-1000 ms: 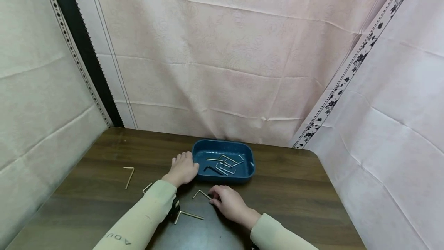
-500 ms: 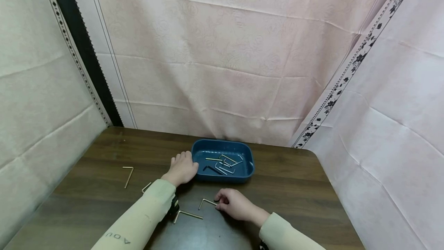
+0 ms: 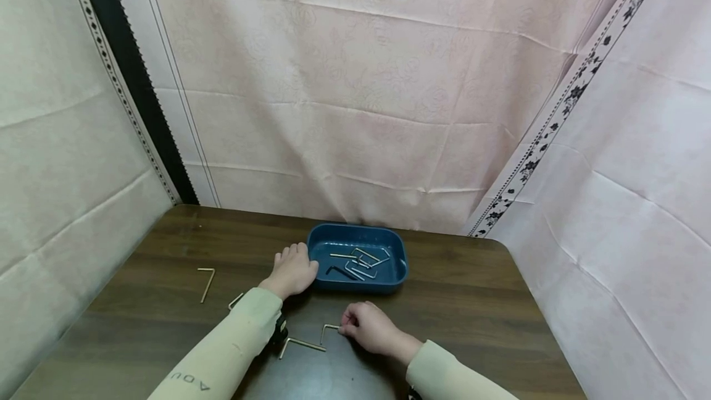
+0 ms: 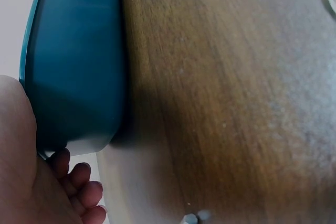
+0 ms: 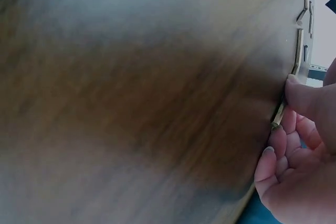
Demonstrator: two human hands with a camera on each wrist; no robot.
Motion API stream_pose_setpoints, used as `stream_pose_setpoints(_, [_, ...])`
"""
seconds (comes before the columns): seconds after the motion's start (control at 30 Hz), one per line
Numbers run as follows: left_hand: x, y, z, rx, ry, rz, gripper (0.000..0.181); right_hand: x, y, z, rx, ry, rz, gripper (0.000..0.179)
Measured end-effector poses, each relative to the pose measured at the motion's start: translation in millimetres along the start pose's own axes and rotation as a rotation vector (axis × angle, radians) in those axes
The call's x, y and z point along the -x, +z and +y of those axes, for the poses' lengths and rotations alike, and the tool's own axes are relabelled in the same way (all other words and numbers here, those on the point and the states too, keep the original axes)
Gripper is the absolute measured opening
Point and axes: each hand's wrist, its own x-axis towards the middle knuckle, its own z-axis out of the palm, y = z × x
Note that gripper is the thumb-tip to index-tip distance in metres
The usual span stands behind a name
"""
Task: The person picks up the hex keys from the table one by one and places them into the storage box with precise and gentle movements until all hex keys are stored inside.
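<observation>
In the head view, my right hand [image 3: 371,329] pinches one end of a brass-coloured hex key [image 3: 331,326] between thumb and fingers, in front of the tray. The key's bent arm points back toward me, close to another hex key [image 3: 304,344] lying on the table. The right wrist view shows the end of the held hex key [image 5: 278,116] poking out beneath the thumb. My left hand [image 3: 291,269] grips the left end of a blue tray [image 3: 355,287]; the left wrist view has its curled fingers [image 4: 90,193] at the tray's corner.
Inside the tray lie several hex keys [image 3: 361,261], brass, silver and one black [image 3: 340,273]. Farther left on the wooden table [image 3: 455,313] are a brass hex key [image 3: 207,286] and another [image 3: 236,300] partly behind the left sleeve. A pale curtain [image 3: 355,110] hangs behind.
My right hand has drawn the pinched hex key slightly right and toward me, then back left a little. The key has turned, its bent arm swinging nearer the lying one. The left hand stays put.
</observation>
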Motion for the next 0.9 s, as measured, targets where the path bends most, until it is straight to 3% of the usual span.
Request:
stream_pose_setpoints(0.23, [1.0, -1.1, -0.4, 0.009, 0.004, 0.004, 0.036, 1.7, -0.4, -3.8, 0.179, -0.047, -0.028, 0.014])
stream_pose_setpoints(0.4, [1.5, -1.0, -0.9, 0.011, 0.003, -0.008, 0.037, 6.1, -5.6, -1.4, 0.166, -0.062, -0.020, 0.011])
stream_pose_setpoints(0.6, [0.2, -2.4, -0.5, 0.009, 0.009, -0.001, 0.038, 10.3, -25.2, 1.1, 0.125, -0.123, 0.088, 0.006])
stream_pose_setpoints(0.9, [1.8, -2.9, 1.4, 0.018, 0.005, -0.007, 0.041, 14.2, -56.0, 0.8, 0.107, -0.166, 0.314, 0.005])
